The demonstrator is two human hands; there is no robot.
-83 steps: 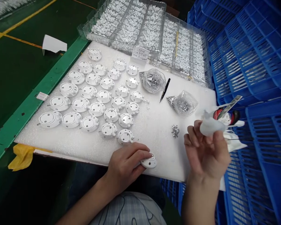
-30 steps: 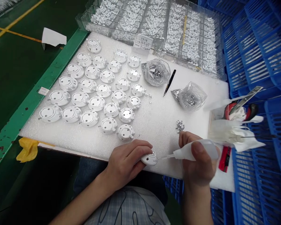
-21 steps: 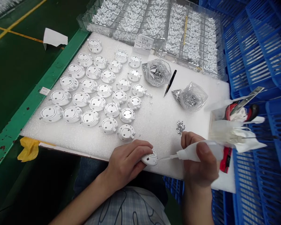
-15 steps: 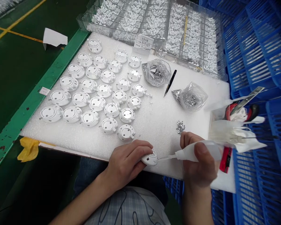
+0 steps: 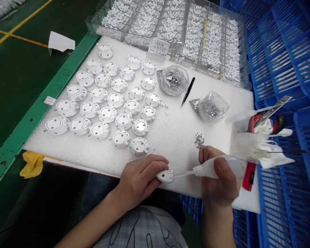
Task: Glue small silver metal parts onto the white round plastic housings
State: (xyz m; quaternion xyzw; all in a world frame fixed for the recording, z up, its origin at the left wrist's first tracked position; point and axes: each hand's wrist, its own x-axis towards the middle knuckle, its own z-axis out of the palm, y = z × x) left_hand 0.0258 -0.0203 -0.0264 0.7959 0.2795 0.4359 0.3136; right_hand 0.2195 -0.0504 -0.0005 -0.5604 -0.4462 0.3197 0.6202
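Observation:
My left hand (image 5: 138, 177) is closed round a small white round plastic part (image 5: 165, 174) and holds it down on the white foam sheet (image 5: 175, 137) near its front edge. In my right hand (image 5: 218, 179) is a white squeeze bottle (image 5: 217, 166) with a long thin nozzle. The nozzle tip touches the right side of the part. Several rows of the same white round parts (image 5: 105, 100) lie on the foam to the left.
Clear plastic trays (image 5: 170, 24) of small white pieces stand at the back. Two clear bags of metal bits (image 5: 173, 80) (image 5: 211, 106), black tweezers (image 5: 187, 91) and a small metal pile (image 5: 198, 140) lie mid-sheet. Blue crates (image 5: 286, 69) fill the right; a tool tub (image 5: 258, 137) sits by them.
My right hand brought the squeeze bottle down from beside the crates to the part in my left hand. In the last second the nozzle tip shifted slightly against the part.

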